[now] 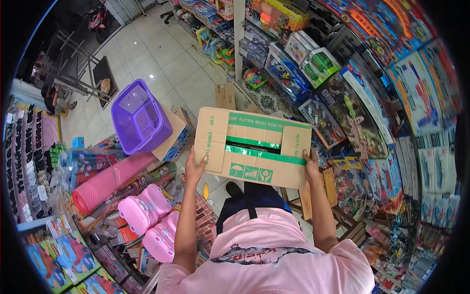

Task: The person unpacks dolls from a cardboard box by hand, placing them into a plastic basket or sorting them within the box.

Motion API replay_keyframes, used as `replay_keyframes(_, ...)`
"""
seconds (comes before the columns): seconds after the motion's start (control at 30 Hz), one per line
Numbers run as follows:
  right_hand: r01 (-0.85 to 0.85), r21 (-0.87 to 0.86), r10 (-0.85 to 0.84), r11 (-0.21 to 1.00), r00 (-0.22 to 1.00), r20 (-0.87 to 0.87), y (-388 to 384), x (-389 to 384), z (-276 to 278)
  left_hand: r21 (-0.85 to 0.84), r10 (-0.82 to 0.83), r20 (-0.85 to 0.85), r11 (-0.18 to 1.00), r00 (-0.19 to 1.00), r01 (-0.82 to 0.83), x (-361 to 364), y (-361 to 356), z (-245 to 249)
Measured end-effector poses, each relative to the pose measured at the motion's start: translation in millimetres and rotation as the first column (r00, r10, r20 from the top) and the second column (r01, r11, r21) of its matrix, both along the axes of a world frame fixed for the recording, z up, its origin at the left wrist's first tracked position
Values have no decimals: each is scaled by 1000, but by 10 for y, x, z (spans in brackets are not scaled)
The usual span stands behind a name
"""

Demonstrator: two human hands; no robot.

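A brown cardboard box (255, 128) with green print and rain and handling symbols is held up in front of my body. Its top flaps are folded in, leaving a narrow dark slot across the middle; what is inside cannot be made out. My left hand (195, 165) grips the box's left side, thumb against the cardboard. On the opposite side, my right hand (311, 165) clasps the right edge, with the thumb on the near face. Below the box are my dark trousers and one dark shoe (234, 190).
Ahead to the left, a purple plastic basket (142, 120) rests by another cardboard box (172, 142). Pink cases (145, 208) and a rolled pink mat (110, 183) lie at left. Boxed toys (364, 112) line the right shelves. A wooden stool (323, 188) stands near my right arm.
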State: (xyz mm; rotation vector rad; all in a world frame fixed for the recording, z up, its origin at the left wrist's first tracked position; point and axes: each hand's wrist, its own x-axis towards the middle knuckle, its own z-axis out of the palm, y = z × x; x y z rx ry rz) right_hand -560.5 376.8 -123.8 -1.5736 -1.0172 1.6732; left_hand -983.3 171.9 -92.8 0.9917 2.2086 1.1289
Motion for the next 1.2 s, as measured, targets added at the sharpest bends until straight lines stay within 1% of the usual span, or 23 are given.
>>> replay_keyframes(0.03,-2,-24,4,1000,998,57,129,-49,-134,-6,5,0,1000,1000,-5,-83,133,-91)
replay_keyframes(0.1,-19,-19,20,1000,999,27,352,-196,-334,-40,-5,-52,999,999,3,-256,369,-337)
replay_keyframes(0.17,47,-85,-43,995,998,49,547,-444,-384,-77,1,-65,997,998,-6,-420,643,-502)
replay_keyframes(0.23,0,-140,5,990,999,41,784,-611,-563,-121,-2,-78,993,997,-8,-640,896,-701)
replay_keyframes(0.33,-22,-30,26,999,993,118,1041,-873,-985,-166,-26,-115,986,993,7,-940,1291,-940)
replay_keyframes(0.37,-20,-52,26,998,992,127,1149,-939,-1058,-159,-11,-124,987,992,-9,-1010,1454,-931)
replay_keyframes(0.43,-129,-31,132,991,942,310,1361,-1052,-1158,-133,-5,-118,991,993,-11,-1148,1760,-933)
replay_keyframes(0.5,-178,-92,197,980,937,289,1523,-1192,-1070,-134,-13,-91,991,996,1,-1254,1951,-1075)
replay_keyframes(0.53,-227,-119,250,967,934,254,1619,-1255,-1048,-137,-68,-192,990,979,42,-1313,2021,-1194)
replay_keyframes(0.57,-230,-132,257,964,932,256,1673,-1256,-1318,-141,-121,-292,987,949,82,-1333,2037,-1300)
replay_keyframes(0.6,-292,-42,292,955,917,273,1677,-1208,-1813,-150,-119,-288,986,950,78,-1296,2020,-1428)
replay_keyframes(0.63,-351,49,323,935,901,291,1658,-1168,-2101,-282,-231,-339,950,912,136,-1227,2007,-1578)
replay_keyframes(0.67,-351,45,324,935,901,289,1666,-1166,-2129,-408,-347,-374,894,860,183,-1151,2048,-1628)
replay_keyframes(0.7,-383,4,345,924,835,428,1678,-1167,-2148,-411,-347,-374,893,860,181,-1060,2068,-1661)
replay_keyframes(0.73,-408,-39,360,912,750,556,1700,-1178,-2166,-478,-329,-372,869,868,125,-940,2094,-1654)
replay_keyframes(0.77,-408,-35,358,912,752,553,1724,-1179,-2180,-539,-311,-373,840,874,69,-870,2112,-1652)
replay_keyframes(0.83,-431,-202,464,879,681,567,1711,-1140,-2174,-501,-290,-381,863,878,68,-805,2067,-1622)
replay_keyframes(0.9,-423,-247,484,872,669,564,1671,-1166,-2054,-467,-219,-294,882,930,60,-767,1949,-1593)
replay_keyframes(0.93,-403,-296,499,866,657,566,1636,-1184,-1991,-447,-200,-320,894,926,38,-751,1849,-1649)
replay_keyframes(1.03,-369,-254,447,894,702,555,1454,-1105,-2067,-458,-154,-275,889,949,12,-618,1469,-1609)
replay_keyframes(1.1,-450,-229,497,863,672,549,1339,-1019,-1985,-605,-126,-182,796,975,-10,-480,1183,-1471)
replay_keyframes(1.17,-341,-392,508,854,704,496,1199,-765,-2632,-597,-27,-117,801,993,-49,-379,697,-1593)
replay_keyframes(1.2,-320,-464,544,826,666,511,1139,-704,-2629,-610,20,-91,789,996,-72,-321,454,-1621)
